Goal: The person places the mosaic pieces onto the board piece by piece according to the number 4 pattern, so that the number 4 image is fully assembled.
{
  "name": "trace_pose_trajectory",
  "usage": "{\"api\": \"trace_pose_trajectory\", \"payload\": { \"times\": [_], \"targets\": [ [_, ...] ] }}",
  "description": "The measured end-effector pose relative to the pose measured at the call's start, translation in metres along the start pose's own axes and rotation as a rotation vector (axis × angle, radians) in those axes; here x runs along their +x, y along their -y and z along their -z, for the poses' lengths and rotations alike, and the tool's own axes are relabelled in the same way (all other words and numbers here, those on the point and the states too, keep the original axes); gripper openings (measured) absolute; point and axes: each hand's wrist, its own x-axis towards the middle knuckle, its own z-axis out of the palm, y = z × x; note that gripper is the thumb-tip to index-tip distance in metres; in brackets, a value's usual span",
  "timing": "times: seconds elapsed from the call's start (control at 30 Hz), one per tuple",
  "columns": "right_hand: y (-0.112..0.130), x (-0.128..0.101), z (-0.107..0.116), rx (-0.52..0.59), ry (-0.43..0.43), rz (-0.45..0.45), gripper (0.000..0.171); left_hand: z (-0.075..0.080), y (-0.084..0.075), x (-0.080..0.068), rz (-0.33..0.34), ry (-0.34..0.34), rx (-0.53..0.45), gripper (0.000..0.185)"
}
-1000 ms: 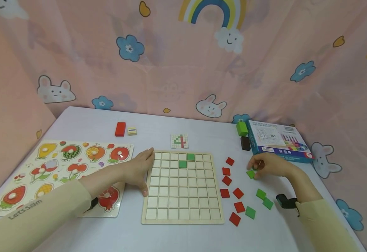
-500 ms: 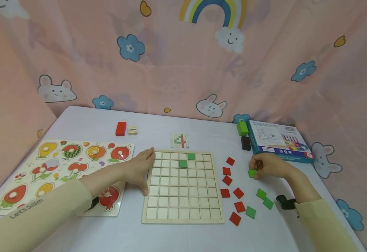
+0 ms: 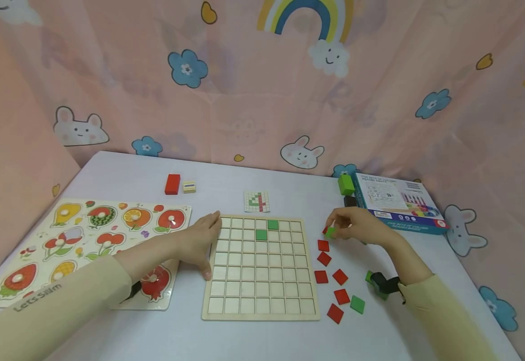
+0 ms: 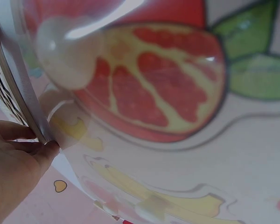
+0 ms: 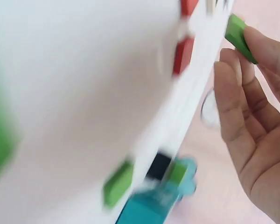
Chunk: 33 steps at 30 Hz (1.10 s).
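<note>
One small green square tile [image 3: 330,232], pinched in your right hand [image 3: 357,226], has left the loose pile for the wooden grid board [image 3: 261,304], where your flat-fingered left hand [image 3: 197,241] steadies its edge.

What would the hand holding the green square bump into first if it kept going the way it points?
Probably the wooden grid board: the right hand with its green tile points left toward its right edge. Height is unclear.

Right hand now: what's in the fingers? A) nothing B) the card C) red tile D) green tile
D: the right hand pinches a green tile just right of the board, above the loose red tiles; the right wrist view shows the same green tile at the fingertips.
</note>
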Motion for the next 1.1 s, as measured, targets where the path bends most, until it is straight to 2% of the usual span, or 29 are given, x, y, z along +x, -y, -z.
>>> {"api": "trace_pose_trajectory", "payload": {
  "times": [0.4,0.7,0.87,1.1],
  "targets": [
    [0.066,0.047,-0.048,0.071,-0.01,0.138,0.017,0.001,-0.001,0.002,0.006,0.003,-0.006,0.133],
    [0.108,0.065,-0.081,0.059,0.048,0.242,0.013,0.001,-0.001,0.001,0.003,-0.005,-0.008,0.134],
    [0.121,0.07,-0.093,0.037,0.05,0.253,0.01,0.001,-0.001,0.001,0.002,-0.012,-0.011,0.134],
    [0.125,0.073,-0.101,0.042,0.07,0.226,0.009,0.0,0.0,0.001,0.002,-0.014,-0.014,0.134]
  ]
}}
